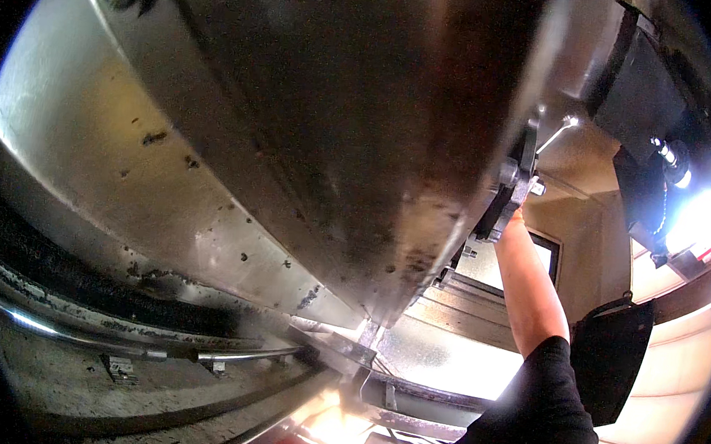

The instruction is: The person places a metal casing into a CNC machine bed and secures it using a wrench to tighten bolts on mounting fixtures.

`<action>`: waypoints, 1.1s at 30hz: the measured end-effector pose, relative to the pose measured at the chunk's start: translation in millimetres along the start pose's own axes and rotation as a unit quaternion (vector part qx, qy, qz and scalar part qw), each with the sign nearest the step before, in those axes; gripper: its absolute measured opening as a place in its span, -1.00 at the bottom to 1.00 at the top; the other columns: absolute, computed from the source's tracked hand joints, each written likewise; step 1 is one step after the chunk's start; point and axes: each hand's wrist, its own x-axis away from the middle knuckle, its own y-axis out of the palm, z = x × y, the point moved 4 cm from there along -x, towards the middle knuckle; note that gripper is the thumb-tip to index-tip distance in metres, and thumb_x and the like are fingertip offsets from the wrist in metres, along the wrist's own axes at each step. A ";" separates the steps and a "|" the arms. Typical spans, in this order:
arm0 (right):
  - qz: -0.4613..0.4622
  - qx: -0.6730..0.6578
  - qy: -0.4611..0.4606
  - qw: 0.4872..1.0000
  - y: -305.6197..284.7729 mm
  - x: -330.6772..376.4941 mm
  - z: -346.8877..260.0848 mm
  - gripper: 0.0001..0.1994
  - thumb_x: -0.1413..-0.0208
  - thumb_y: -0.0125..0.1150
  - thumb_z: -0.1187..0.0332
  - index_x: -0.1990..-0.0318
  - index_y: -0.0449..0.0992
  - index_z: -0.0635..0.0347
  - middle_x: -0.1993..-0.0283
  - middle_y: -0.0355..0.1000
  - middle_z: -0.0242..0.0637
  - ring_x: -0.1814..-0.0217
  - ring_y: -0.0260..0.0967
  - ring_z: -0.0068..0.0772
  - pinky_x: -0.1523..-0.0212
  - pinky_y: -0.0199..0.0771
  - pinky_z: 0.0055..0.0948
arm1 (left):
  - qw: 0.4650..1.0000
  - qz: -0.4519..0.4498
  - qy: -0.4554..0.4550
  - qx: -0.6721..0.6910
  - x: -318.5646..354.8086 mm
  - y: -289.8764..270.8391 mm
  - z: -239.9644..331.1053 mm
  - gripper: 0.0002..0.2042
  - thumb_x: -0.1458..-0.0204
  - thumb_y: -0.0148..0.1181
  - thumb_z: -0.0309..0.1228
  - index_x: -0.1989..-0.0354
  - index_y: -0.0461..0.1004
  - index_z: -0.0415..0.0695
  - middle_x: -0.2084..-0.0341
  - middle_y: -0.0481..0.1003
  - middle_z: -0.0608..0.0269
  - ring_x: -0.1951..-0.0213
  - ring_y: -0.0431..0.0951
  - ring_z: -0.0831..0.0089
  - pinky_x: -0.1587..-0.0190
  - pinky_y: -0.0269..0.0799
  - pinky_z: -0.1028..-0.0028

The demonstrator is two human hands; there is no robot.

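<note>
My right arm, in a black sleeve, reaches up from the lower right. Its hand [516, 217] is at a dark metal bracket [504, 201] with bolts, fixed along the edge of a large grey metal panel [354, 123]. The bracket covers most of the hand, so its fingers do not show, nor whether they hold anything. A bright bolt head [537, 187] sticks out beside the wrist. Just above the hand, a thin silver rod [555, 135] with a rounded end slants up to the right; what it belongs to is unclear. My left hand is out of view.
The big panel fills the upper middle close by. A shiny metal rail [68, 327] runs along the lower left. At the right are a lit work lamp [698, 221], a black plate [612, 355] and a pale ribbed cover [670, 384]. A bright light glows low in the middle.
</note>
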 end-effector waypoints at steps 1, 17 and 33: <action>-0.007 0.002 -0.003 1.000 -1.3 0.9 -1.0 -0.30 -0.10 -0.14 -0.37 -0.17 0.42 -0.06 -0.12 0.43 -0.21 -0.05 0.38 -0.10 -0.04 0.43 -0.05 | 1.000 -0.003 0.002 -0.007 -2.2 -0.3 3.9 -0.48 -0.05 0.20 -0.36 -0.20 0.29 -0.26 -0.07 0.38 -0.09 -0.17 0.32 0.05 -0.22 0.20 0.12; 0.345 0.467 -0.369 0.726 -32.0 0.8 -14.0 -0.51 -0.14 0.06 0.14 -0.13 0.37 0.30 0.19 0.48 0.04 0.16 0.45 0.11 0.11 0.45 -0.13 | 0.895 0.100 0.254 -0.352 -264.0 -96.0 206.8 -0.50 -0.08 0.17 -0.34 -0.19 0.30 -0.28 -0.05 0.40 -0.09 -0.15 0.34 0.06 -0.20 0.21 0.13; 0.170 0.457 -0.248 0.837 -7.6 151.2 -77.4 -0.64 -0.16 0.08 0.05 0.42 0.41 0.19 0.52 0.40 -0.03 0.42 0.39 0.17 0.42 0.36 -0.06 | 0.654 0.047 0.267 -0.706 -455.1 -52.1 210.0 -0.41 0.07 0.25 -0.16 -0.12 0.35 -0.24 0.06 0.41 -0.07 -0.01 0.39 -0.02 -0.15 0.22 0.09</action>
